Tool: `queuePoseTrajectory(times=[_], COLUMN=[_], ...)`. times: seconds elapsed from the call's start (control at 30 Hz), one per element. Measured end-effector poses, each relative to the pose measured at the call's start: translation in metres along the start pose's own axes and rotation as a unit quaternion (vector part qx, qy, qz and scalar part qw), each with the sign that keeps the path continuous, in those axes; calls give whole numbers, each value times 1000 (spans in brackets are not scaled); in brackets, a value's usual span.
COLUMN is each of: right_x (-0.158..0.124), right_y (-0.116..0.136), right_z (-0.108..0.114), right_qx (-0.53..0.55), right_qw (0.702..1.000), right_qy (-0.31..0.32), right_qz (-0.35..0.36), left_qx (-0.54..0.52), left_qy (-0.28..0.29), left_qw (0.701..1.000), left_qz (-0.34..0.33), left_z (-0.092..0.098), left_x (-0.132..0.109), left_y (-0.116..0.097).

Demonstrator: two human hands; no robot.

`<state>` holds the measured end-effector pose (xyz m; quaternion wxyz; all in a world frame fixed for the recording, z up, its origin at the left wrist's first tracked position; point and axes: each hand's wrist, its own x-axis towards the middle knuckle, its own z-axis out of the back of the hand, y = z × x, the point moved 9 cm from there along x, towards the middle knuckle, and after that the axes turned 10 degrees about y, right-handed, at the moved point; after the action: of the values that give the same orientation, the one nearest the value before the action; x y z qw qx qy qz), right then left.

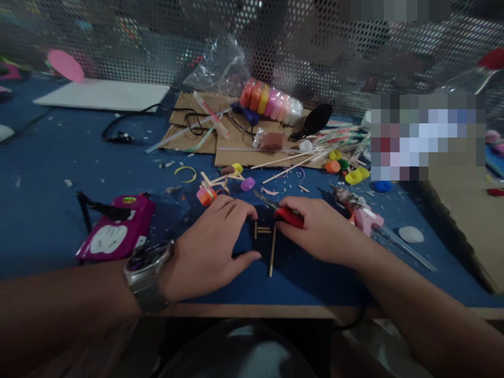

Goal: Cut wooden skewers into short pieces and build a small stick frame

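Note:
My left hand [214,239], with a wristwatch [148,265] on its wrist, lies on the blue table, fingers curled down beside a small frame of thin wooden sticks [265,233]. Whether the fingertips press a stick I cannot tell. My right hand [321,231] is closed around a red-handled cutter [289,217], its blade [263,198] pointing up and left above the sticks. A small stick-and-bottle-cap model [214,186] stands just beyond my left hand.
A magenta device [116,228] lies at the left. Cardboard sheets [232,134] at the back hold straws, a stack of coloured cups [270,102] and skewers. A glue gun [364,215] rests to the right, coloured caps [346,168] behind it. A perforated metal wall [157,47] closes the back.

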<state>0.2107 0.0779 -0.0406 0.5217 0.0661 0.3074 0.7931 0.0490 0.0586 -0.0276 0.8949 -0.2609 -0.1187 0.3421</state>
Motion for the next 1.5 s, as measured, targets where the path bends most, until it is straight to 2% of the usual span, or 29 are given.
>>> queuePoseTrajectory(times=[0.17, 0.33, 0.43, 0.57, 0.7, 0.83, 1.07, 1.5], right_x=[-4, -3, -2, -2, -3, -2, -4, -3], right_y=[6, 2, 1, 0, 0, 1, 0, 0], right_z=[-1, -3, -2, -2, -3, -3, -3, -4], right_qx=[-27, -36, -39, -37, -31, -32, -39, -50], right_qw=[999, 999, 999, 999, 999, 999, 999, 998], right_qy=[10, 16, 6, 2, 0, 0, -8, -14], right_qz=[45, 22, 18, 12, 7, 4, -7, -19], left_qx=[16, 38, 86, 113, 81, 101, 152, 180], left_qy=[9, 60, 77, 96, 111, 116, 77, 62], left_qw=[1000, 983, 969, 962, 963, 960, 956, 952], left_qz=[-19, -167, -219, -229, -232, -236, -240, -239], left_z=[0, -13, -22, -31, -31, -31, -28, -28], left_x=[1, -10, -20, -26, -27, -27, -26, -26], left_y=[-2, -34, -51, -56, -54, -54, -55, -56])
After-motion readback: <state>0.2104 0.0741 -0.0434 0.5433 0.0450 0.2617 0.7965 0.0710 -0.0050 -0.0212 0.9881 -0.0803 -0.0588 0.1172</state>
